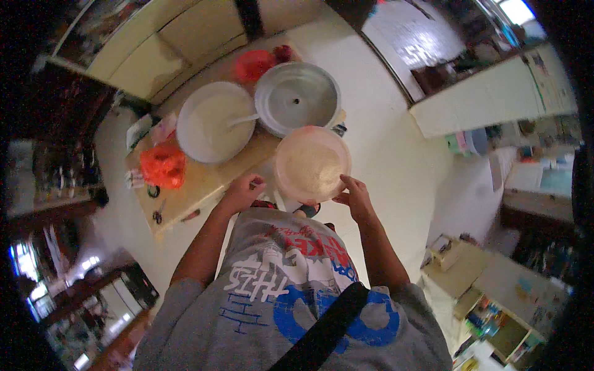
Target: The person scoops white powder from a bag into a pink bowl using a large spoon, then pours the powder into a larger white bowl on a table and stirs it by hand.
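My right hand (356,197) pinches the near right rim of a round, pale pink basin (312,162). A pale layer covers the basin's inside, and I cannot tell what it is. My left hand (245,191) hovers apart from the basin, near the table edge, with its fingers curled. Whether something small is between those fingers is unclear. Beyond the basin stands a large round metal pot (297,99) with a small dark spot at the middle of its bottom. Left of it, a white tub (211,123) contains something whitish, and a pale handle (243,119) leans over its rim.
On the low wooden table (204,185) lie a red plastic bag (163,166), scissors (158,214) and a dark ring, perhaps tape (153,191). Another red object (254,65) sits behind the pot. Cabinets (185,46) line the far side; a pale counter (487,92) stands at right.
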